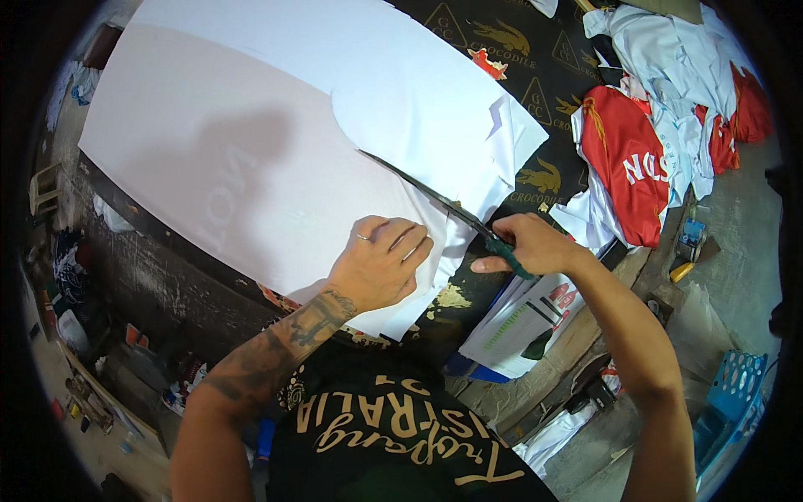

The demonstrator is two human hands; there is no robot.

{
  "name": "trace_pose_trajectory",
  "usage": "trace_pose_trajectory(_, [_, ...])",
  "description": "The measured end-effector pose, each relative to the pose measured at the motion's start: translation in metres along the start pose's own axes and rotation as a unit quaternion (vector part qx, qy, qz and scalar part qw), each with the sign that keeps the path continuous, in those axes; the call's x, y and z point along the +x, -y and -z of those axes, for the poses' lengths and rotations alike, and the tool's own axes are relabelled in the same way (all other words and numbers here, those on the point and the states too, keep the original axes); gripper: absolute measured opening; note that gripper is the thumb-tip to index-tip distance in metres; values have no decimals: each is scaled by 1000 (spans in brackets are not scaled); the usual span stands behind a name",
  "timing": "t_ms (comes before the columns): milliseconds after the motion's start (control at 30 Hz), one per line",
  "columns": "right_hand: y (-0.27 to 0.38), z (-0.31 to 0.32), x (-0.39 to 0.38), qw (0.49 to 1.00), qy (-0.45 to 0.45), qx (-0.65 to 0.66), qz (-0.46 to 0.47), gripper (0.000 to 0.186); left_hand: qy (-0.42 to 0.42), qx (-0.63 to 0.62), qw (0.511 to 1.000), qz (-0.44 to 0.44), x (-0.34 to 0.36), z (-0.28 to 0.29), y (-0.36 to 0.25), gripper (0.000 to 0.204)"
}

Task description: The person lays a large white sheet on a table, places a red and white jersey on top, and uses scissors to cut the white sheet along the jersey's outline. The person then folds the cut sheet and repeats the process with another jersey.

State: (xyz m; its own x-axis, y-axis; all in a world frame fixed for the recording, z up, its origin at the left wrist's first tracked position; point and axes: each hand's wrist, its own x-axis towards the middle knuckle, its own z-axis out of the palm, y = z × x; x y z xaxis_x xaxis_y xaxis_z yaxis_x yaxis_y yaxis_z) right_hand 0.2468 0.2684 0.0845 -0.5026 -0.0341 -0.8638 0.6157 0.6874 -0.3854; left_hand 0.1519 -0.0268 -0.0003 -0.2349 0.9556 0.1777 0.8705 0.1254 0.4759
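Observation:
White fabric (217,142) lies in layers over a dark table, with a curved cut edge running across it and a brighter white layer (401,79) beyond. My right hand (531,243) grips a pair of scissors (458,211) by the dark green handles. Their long blades reach up and left across the fabric, the tip at the curved edge. My left hand (385,259) rests on the fabric just left of the blades, fingers curled in and pressed against the cloth; whether it pinches any is hidden. A faint mirrored print shows through the layer.
The black tabletop (548,100) carries gold crocodile prints. Red and white garments (623,167) are heaped at the right. A white printed bag (519,322) sits by the near table edge. On the floor at lower right stands a blue plastic basket (732,402). Assorted items clutter the floor at left.

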Motion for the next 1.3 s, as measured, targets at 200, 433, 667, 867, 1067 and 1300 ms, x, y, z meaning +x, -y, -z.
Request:
trace_pose_trajectory(200, [31, -13, 8, 998, 8, 44, -42, 71, -36, -9, 999, 3, 6, 4, 2, 44])
trace_pose_trajectory(433, [71, -47, 17, 992, -49, 102, -47, 73, 41, -250, 965, 65, -5, 78, 33, 45])
trace_pose_trajectory(667, [136, -63, 38, 971, -89, 214, -58, 71, 160, -245, 956, 18, -35, 117, 125, 27])
trace_pose_trajectory(867, [163, -69, 53, 967, -74, 214, -121, 73, 181, -264, 947, 4, -36, 108, 135, 27])
trace_pose_trajectory(1067, [178, -68, 64, 945, -134, 290, -73, 81, 224, -259, 940, -18, -21, 117, 143, 33])
trace_pose_trajectory(1300, [149, 16, 19, 990, 31, 104, -90, 75, 16, -59, 997, 57, 8, 127, 206, 50])
